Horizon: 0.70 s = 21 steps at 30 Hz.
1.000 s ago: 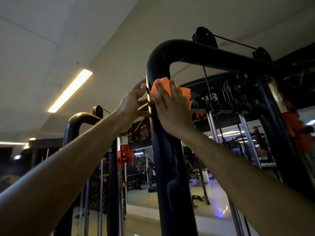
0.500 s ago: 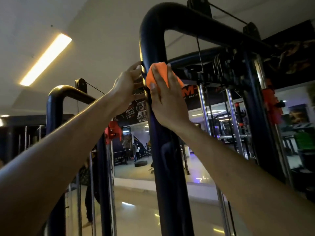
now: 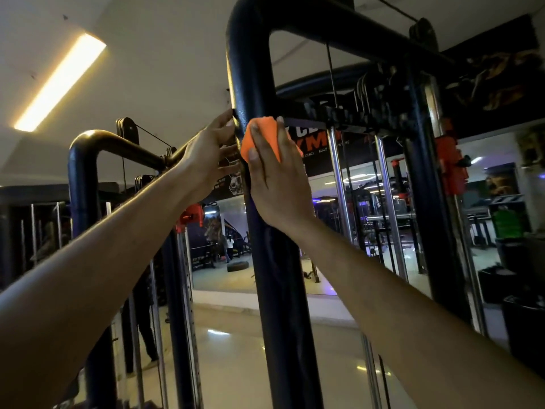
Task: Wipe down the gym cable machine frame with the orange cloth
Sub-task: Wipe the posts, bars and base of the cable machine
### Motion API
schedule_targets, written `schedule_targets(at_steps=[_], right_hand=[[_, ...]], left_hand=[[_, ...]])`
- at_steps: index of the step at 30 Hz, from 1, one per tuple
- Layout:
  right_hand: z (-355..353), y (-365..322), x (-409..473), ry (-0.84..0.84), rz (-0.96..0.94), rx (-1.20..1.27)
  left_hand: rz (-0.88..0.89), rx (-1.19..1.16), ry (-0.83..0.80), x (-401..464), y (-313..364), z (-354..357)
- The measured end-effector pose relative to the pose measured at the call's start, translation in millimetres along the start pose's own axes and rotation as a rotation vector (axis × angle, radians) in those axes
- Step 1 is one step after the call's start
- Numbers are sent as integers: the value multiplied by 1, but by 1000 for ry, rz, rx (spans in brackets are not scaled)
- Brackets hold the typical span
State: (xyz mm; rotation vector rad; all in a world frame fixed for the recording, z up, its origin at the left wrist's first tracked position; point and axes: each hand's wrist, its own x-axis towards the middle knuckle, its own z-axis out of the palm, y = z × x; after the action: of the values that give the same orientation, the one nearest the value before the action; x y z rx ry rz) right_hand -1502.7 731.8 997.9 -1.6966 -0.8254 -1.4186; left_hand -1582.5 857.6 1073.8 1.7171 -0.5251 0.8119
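Note:
A thick black upright tube of the cable machine frame rises through the middle of the view and bends right at the top. My right hand presses the orange cloth flat against the tube's front with straight fingers. My left hand rests on the tube's left edge at the same height, fingers extended and touching the metal. Part of the cloth is hidden under my right palm.
A second curved black frame tube stands at the left with pulleys and a cable. Chrome guide rods and an orange-red carriage are at the right. A mirror behind reflects the gym floor. A ceiling light strip glows at upper left.
My right hand with the cloth has slid down the upright tube away from the bend. My left hand followed down the left edge. The view has tilted lower.

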Motion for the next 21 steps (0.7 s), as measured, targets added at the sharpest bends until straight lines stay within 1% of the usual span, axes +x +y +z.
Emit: schedule_targets(at_steps=[3, 6, 8, 13, 15, 17, 21], right_hand=[[4, 2, -49, 11, -12, -65], [4, 4, -114, -33, 11, -37], [4, 4, -117, -35, 41, -3], [4, 0, -36, 15, 90, 100], [5, 2, -31, 25, 62, 101], [5, 5, -56, 21, 41, 77], [5, 14, -137, -34, 47, 47]], left_hand=[[-2, -3, -6, -5, -3, 0], [4, -5, 4, -13, -13, -1], [-5, -12, 17, -17, -17, -1], [9, 26, 1, -28, -24, 7], [24, 42, -12, -31, -28, 8], [25, 44, -8, -34, -33, 8], [12, 26, -15, -45, -43, 9]])
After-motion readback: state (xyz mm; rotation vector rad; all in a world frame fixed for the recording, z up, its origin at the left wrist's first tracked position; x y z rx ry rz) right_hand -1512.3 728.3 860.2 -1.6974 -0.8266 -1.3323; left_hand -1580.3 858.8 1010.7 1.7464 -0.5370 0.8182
